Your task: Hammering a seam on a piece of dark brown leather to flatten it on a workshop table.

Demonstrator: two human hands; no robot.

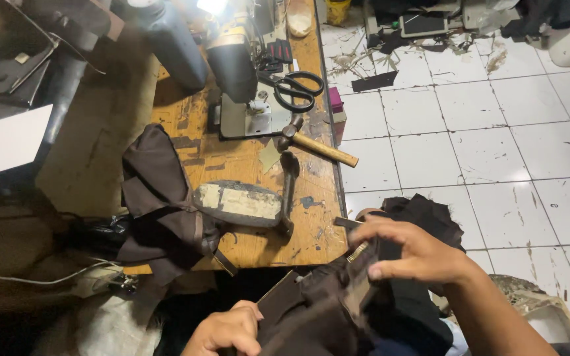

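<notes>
Right hand point(411, 254): seen at about 4 o'clock in the view, fingers curled inward and closed over the upper edge of a dark brown fabric piece point(328, 300); a short metal-looking part was pinched under the fingertips, its kind not discernible because of blur.
Left hand point(227, 331): placed at 6 o'clock, clenched into a loose fist around the lower left edge of the same fabric piece, thumb laid over the top.
Dark brown fabric piece: held between both hands below the near edge of the workbench point(252, 165), just off the wood, at 5 to 6 o'clock.
Workbench: a worn wooden top, stained and scratched, occupying the centre of the view.
Iron last point(239, 203): laid flat at the centre, its pale sole plate turned upward.
Second brown fabric bundle point(159, 191): draped at 9 o'clock of the last, touching it.
Hammer point(315, 146): rested at 1 o'clock of the last, handle pointed toward the bench edge.
Scissors point(295, 89): black-handled, set at 12 o'clock beside the sewing machine point(235, 72).
Floor point(483, 145): white tiles, scuffed, at 3 o'clock.
</notes>
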